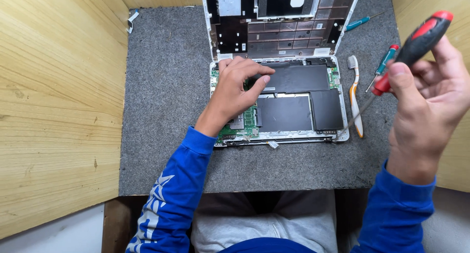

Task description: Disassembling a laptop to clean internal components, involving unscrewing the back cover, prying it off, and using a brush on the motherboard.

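Opened laptop (pixel 298 103) lying on the grey mat of the worktop (pixel 166 111), its internals exposed. Your left hand (pixel 235 89) rests on the board near the black battery panels (pixel 298 94), fingers curled, thumb and forefinger pinched together; whether they grip a small part cannot be told. Your right hand (pixel 431 106), raised well clear to the right, is wrapped around a red-and-black screwdriver (pixel 416 47). Pinch lightly at the board, and keep the tip away from the cells.
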